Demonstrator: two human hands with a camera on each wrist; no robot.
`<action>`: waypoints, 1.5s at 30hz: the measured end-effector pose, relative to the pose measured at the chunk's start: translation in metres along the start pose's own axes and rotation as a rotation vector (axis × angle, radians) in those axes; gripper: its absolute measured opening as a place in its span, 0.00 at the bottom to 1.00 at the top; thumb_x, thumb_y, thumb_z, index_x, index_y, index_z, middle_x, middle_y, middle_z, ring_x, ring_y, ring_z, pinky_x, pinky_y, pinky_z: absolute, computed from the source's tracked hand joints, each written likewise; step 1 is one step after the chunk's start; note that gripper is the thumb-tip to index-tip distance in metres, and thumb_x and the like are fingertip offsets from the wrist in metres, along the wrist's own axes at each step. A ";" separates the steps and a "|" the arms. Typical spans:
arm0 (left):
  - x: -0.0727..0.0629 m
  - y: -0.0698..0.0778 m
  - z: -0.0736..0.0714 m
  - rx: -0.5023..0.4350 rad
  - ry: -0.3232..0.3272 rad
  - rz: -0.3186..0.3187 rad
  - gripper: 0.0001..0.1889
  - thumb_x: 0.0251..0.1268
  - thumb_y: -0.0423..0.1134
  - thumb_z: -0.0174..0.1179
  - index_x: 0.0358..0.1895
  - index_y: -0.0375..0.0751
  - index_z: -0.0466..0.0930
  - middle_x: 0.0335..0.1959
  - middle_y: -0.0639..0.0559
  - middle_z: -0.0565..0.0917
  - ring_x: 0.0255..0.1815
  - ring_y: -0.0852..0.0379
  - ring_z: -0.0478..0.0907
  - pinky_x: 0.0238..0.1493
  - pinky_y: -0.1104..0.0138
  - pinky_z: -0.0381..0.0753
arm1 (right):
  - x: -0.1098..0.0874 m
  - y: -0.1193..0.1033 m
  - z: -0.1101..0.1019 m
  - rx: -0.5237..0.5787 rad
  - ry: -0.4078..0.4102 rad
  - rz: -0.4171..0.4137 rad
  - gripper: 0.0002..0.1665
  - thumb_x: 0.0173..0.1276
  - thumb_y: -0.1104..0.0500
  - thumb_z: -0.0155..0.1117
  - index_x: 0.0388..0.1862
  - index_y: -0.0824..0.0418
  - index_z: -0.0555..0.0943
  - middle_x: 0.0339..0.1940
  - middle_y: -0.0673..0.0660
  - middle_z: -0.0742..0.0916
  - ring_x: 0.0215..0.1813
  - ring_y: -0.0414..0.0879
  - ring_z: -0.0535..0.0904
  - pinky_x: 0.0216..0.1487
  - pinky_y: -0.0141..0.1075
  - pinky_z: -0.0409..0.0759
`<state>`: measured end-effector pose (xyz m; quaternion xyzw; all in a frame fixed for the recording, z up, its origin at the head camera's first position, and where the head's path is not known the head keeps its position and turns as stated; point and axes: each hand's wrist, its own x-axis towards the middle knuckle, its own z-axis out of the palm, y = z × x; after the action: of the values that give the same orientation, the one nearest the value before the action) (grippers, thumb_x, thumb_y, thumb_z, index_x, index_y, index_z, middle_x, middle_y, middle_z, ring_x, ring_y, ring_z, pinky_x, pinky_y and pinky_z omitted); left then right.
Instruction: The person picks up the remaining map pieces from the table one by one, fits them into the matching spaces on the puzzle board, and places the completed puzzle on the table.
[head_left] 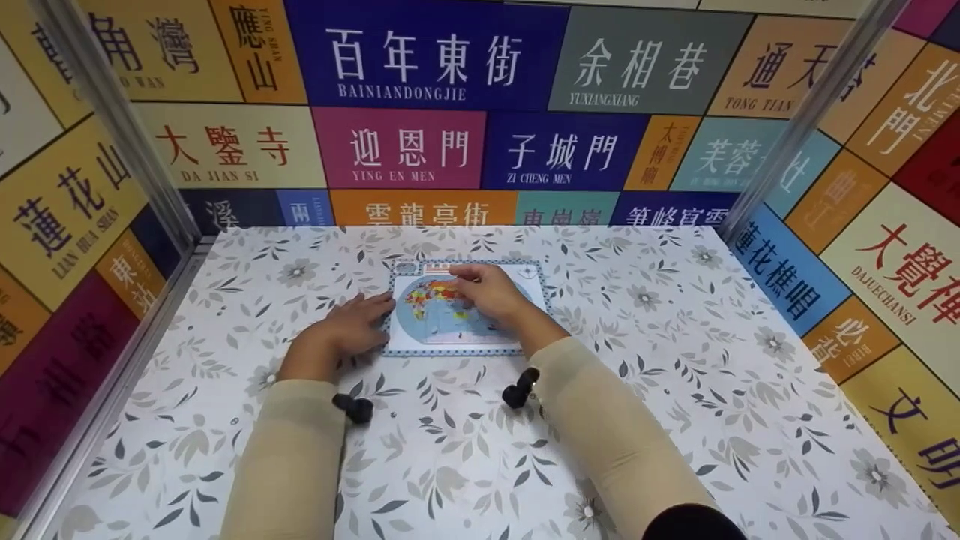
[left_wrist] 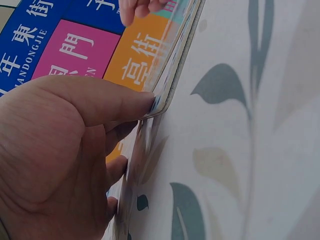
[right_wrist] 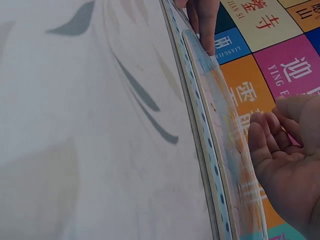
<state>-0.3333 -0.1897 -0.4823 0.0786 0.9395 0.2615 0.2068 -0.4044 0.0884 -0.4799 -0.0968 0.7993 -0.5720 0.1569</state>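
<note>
A world map puzzle (head_left: pixel 420 322) with a dotted blue border lies flat on the table, and its surface looks glossy. My left hand (head_left: pixel 352 326) is at its left edge. In the left wrist view, that hand's thumb (left_wrist: pixel 120 102) touches the rounded corner of the board (left_wrist: pixel 167 97), with the other fingers relaxed beside it. Above the map's middle is my right hand (head_left: pixel 491 292). The right wrist view shows that hand (right_wrist: pixel 285 150) with its fingers curled toward the palm, close over the map (right_wrist: pixel 215 105); nothing shows in its grasp.
White floral cloth covers the table (head_left: pixel 420 465) around the board. Panels with large Chinese lettering form a back wall (head_left: pixel 405 146) and side walls. Metal posts (head_left: pixel 817 97) stand at the corners. Dark wrist cameras (head_left: pixel 356 407) sit on both sleeves.
</note>
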 end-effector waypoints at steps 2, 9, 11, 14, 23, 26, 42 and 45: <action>-0.001 -0.002 -0.001 0.001 0.004 -0.007 0.38 0.78 0.46 0.55 0.88 0.59 0.53 0.92 0.62 0.46 0.93 0.40 0.30 0.89 0.34 0.29 | -0.004 0.000 -0.005 -0.017 0.015 -0.007 0.23 0.85 0.58 0.59 0.74 0.60 0.80 0.67 0.61 0.86 0.60 0.52 0.87 0.60 0.42 0.87; -0.003 -0.005 0.000 -0.049 -0.006 -0.051 0.38 0.79 0.47 0.56 0.88 0.64 0.54 0.92 0.65 0.45 0.93 0.42 0.27 0.87 0.31 0.29 | -0.017 0.002 -0.025 -0.034 0.042 0.003 0.23 0.85 0.55 0.59 0.74 0.57 0.80 0.68 0.58 0.85 0.58 0.47 0.87 0.64 0.43 0.87; -0.003 -0.005 0.000 -0.049 -0.004 -0.050 0.38 0.79 0.47 0.56 0.88 0.64 0.54 0.92 0.64 0.45 0.93 0.42 0.28 0.87 0.31 0.29 | -0.022 0.001 -0.033 -0.028 0.055 0.001 0.24 0.85 0.54 0.59 0.75 0.57 0.80 0.68 0.59 0.85 0.59 0.49 0.86 0.66 0.46 0.86; -0.003 -0.006 -0.001 -0.053 -0.002 -0.053 0.38 0.79 0.47 0.56 0.88 0.64 0.54 0.91 0.65 0.46 0.93 0.43 0.28 0.88 0.32 0.28 | -0.030 0.000 -0.045 -0.016 0.073 0.006 0.24 0.85 0.52 0.59 0.75 0.56 0.79 0.68 0.60 0.85 0.62 0.54 0.85 0.69 0.52 0.84; -0.002 -0.005 -0.001 -0.054 -0.007 -0.049 0.38 0.79 0.48 0.56 0.88 0.65 0.54 0.92 0.65 0.45 0.93 0.42 0.27 0.87 0.31 0.27 | -0.050 0.006 -0.086 -0.040 0.117 0.025 0.25 0.84 0.48 0.60 0.74 0.52 0.80 0.74 0.63 0.81 0.65 0.56 0.83 0.74 0.53 0.80; -0.002 -0.006 -0.002 -0.047 -0.001 -0.041 0.38 0.79 0.48 0.56 0.88 0.64 0.54 0.92 0.63 0.45 0.93 0.41 0.28 0.86 0.31 0.27 | -0.056 0.008 -0.101 -0.029 0.134 0.038 0.25 0.84 0.48 0.60 0.75 0.53 0.80 0.73 0.64 0.82 0.61 0.53 0.83 0.74 0.54 0.80; -0.001 -0.017 0.000 -0.117 0.115 -0.012 0.39 0.74 0.47 0.60 0.86 0.61 0.60 0.91 0.58 0.54 0.93 0.41 0.42 0.90 0.37 0.40 | -0.062 0.026 -0.131 -0.034 0.232 0.043 0.25 0.84 0.46 0.59 0.72 0.56 0.81 0.64 0.61 0.85 0.55 0.49 0.84 0.57 0.37 0.85; 0.000 -0.018 -0.003 -0.206 0.198 -0.005 0.35 0.78 0.47 0.57 0.85 0.56 0.61 0.90 0.52 0.56 0.91 0.41 0.50 0.90 0.40 0.48 | -0.063 0.029 -0.131 -0.105 0.238 0.042 0.26 0.85 0.44 0.58 0.72 0.55 0.81 0.67 0.63 0.83 0.61 0.54 0.81 0.60 0.43 0.82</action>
<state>-0.3348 -0.2059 -0.4893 0.0283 0.9237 0.3624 0.1210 -0.3924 0.2349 -0.4592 -0.0196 0.8430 -0.5333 0.0674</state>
